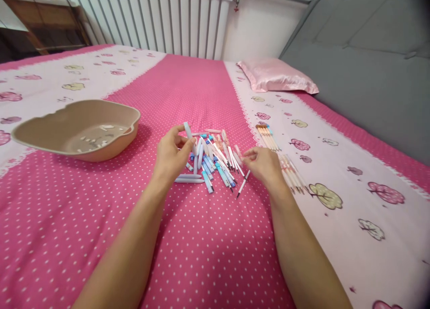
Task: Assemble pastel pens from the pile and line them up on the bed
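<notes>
My left hand (173,152) pinches a pale, whitish pen part (187,130) at the left side of a loose pile of pens and parts. Blue pen pieces (221,174), pale grey-blue barrels (188,178) and white refills with dark tips (243,184) lie in that pile on the pink bedspread. At its right edge is my right hand (264,165), thumb and fingertips close together beside the refills; whatever it may hold is too small to make out. Right of that hand, pink-toned pens (292,172) lie side by side, and another row (268,136) lies above them.
A beige basin (75,154) with small white pieces inside stands on the left of the bed. A pink pillow (277,75) lies at the back right against a grey headboard (363,62). Behind the bed is a white radiator (174,22).
</notes>
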`<state>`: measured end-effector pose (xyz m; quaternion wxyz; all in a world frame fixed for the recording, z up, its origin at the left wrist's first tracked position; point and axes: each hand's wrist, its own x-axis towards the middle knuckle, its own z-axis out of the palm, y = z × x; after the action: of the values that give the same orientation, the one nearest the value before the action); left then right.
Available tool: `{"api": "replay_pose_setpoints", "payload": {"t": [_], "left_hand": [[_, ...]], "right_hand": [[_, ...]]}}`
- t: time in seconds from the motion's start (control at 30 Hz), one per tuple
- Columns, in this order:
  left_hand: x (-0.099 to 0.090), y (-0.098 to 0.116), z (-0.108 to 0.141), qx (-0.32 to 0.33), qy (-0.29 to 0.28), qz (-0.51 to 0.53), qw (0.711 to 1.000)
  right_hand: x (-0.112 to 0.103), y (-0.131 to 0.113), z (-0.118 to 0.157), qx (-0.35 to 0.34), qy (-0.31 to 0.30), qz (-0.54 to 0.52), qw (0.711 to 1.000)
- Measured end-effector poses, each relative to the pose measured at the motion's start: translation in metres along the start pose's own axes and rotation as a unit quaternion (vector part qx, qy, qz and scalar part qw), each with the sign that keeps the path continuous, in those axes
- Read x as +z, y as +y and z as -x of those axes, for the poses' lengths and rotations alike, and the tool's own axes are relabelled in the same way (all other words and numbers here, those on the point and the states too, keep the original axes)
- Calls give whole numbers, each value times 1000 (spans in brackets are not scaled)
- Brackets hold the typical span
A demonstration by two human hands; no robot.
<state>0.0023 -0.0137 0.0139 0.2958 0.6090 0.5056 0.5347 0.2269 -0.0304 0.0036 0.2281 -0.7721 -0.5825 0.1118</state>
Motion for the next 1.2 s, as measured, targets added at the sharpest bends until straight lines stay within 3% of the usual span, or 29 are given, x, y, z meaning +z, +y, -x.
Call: {"api": "replay_pose_setpoints", "payload": {"t": [0.13, 0.3, 0.5, 0.6, 0.7, 0.8, 0.93, 1.2], "left_hand": [[4, 4, 3, 19, -39, -41, 998], [6, 4, 4, 31, -60, -76, 995], [14, 1, 8, 42, -86, -119, 988], [22, 2, 14, 69, -122, -133, 981], [30, 6, 20, 110, -156, -127, 973], [36, 11, 28, 139, -175, -130, 966], [40, 20, 36, 159, -204, -155, 953], [40, 21, 37, 176, -208, -182, 945]], "right_hand": [[2, -5, 5, 14, -76, 67, 995], [5, -4, 5, 8, -103, 77, 992], [-1, -5, 7, -22, -112, 9, 993], [-15, -13, 13, -50, -112, -125, 985], [-29, -24, 22, -83, -83, -318, 941], [-36, -32, 29, -129, -19, -413, 902], [-38, -37, 34, -180, 59, -402, 896], [-33, -37, 35, -240, 123, -324, 907]]}}
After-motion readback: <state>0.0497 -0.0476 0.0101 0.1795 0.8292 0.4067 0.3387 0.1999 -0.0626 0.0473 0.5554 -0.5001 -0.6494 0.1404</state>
